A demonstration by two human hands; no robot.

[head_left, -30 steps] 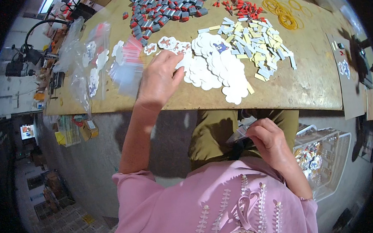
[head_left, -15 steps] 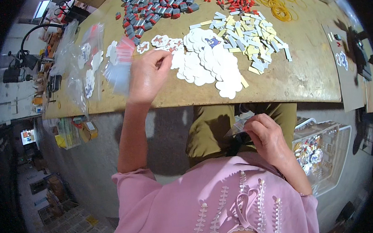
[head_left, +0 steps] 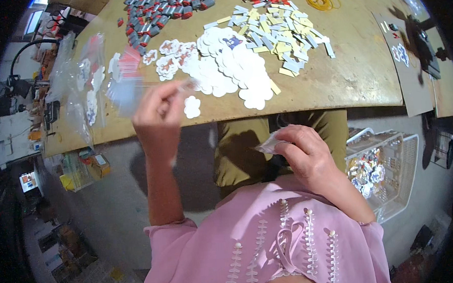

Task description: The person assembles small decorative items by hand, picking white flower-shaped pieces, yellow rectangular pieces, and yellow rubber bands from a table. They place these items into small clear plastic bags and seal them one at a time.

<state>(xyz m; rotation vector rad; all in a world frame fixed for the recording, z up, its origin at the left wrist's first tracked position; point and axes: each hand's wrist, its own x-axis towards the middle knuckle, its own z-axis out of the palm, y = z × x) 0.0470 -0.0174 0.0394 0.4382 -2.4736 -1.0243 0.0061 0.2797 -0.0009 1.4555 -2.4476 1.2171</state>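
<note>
Bags (head_left: 121,90), clear with pinkish tops, fanned beside left hand (head_left: 158,105), probably so singles peel off easily. That hand pinches a small blurred piece (head_left: 188,85) above the table (head_left: 356,81). White cutouts (head_left: 248,72) heaped alongside, presumably for short reach. Right hand (head_left: 306,148) clamped on small clear bag (head_left: 269,144), low over lap (head_left: 238,164), likely for handiness. White crate (head_left: 408,170) far right, packs (head_left: 366,176) inside.

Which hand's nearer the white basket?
Right. The right hand is left of the basket, over the lap; the left hand is farther left, over the table near its front edge.
</note>
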